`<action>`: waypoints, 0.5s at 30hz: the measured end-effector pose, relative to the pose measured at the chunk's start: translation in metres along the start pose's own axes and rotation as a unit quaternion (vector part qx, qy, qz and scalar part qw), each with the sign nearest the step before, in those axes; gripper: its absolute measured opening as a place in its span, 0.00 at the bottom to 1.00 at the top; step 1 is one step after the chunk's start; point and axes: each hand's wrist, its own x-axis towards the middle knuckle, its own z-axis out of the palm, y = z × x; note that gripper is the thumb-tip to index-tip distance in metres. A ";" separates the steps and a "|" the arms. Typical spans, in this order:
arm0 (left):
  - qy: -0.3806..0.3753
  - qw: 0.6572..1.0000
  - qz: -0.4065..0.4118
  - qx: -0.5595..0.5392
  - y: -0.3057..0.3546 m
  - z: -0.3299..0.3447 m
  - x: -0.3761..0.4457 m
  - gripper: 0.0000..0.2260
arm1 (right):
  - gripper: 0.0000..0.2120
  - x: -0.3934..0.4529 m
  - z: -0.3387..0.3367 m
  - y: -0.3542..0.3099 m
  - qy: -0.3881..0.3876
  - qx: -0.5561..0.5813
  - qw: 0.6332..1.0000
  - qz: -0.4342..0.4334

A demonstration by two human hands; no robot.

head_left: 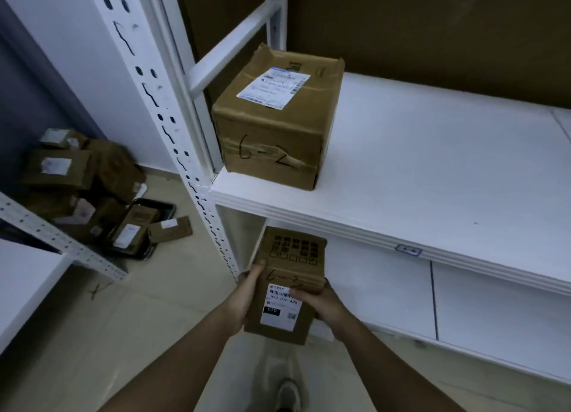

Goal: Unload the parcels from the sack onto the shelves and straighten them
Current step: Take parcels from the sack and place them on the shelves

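Note:
I hold a small brown cardboard parcel (287, 285) marked "6-2", with a white barcode label on top, in front of and below the white shelf (417, 170). My left hand (250, 291) grips its left side. My right hand (321, 300) grips its right side, thumb on the label. A larger brown box (275, 118), also marked "6-2" and carrying a white shipping label, stands at the left end of that shelf, beside the upright post.
A pile of brown parcels (77, 179) lies on the floor at the left, some in a black tray (163, 210). A perforated white post (173, 127) stands between pile and shelf. A lower shelf (463, 312) runs underneath. Another white shelf (27, 282) juts in at lower left.

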 end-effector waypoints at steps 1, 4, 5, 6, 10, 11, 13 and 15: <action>-0.002 1.000 0.000 -0.002 -0.001 -0.001 0.008 0.20 | 0.22 0.008 0.002 0.004 0.010 0.007 1.000 -0.001; -0.010 1.000 0.014 0.002 -0.011 -0.004 0.041 0.19 | 0.25 0.041 0.009 0.024 0.028 0.015 0.999 -0.022; -0.011 1.000 0.024 0.005 -0.016 -0.006 0.054 0.20 | 0.26 0.054 0.012 0.032 0.030 0.010 0.999 -0.035; -0.014 0.999 0.033 0.008 -0.021 -0.008 0.067 0.22 | 0.26 0.065 0.013 0.038 0.032 0.002 0.998 -0.050; -0.015 0.996 0.082 0.008 -0.055 -0.024 0.129 0.24 | 0.27 0.121 0.029 0.080 0.049 -0.024 0.991 -0.121; -0.016 0.995 0.095 0.006 -0.061 -0.026 0.142 0.24 | 0.27 0.134 0.031 0.088 0.056 -0.030 0.989 -0.136; -0.020 0.992 0.121 -0.003 -0.077 -0.032 0.171 0.24 | 0.26 0.157 0.039 0.109 0.072 -0.033 0.982 -0.172; -0.027 0.989 0.142 -0.015 -0.091 -0.037 0.199 0.24 | 0.25 0.177 0.045 0.128 0.088 -0.043 0.973 -0.207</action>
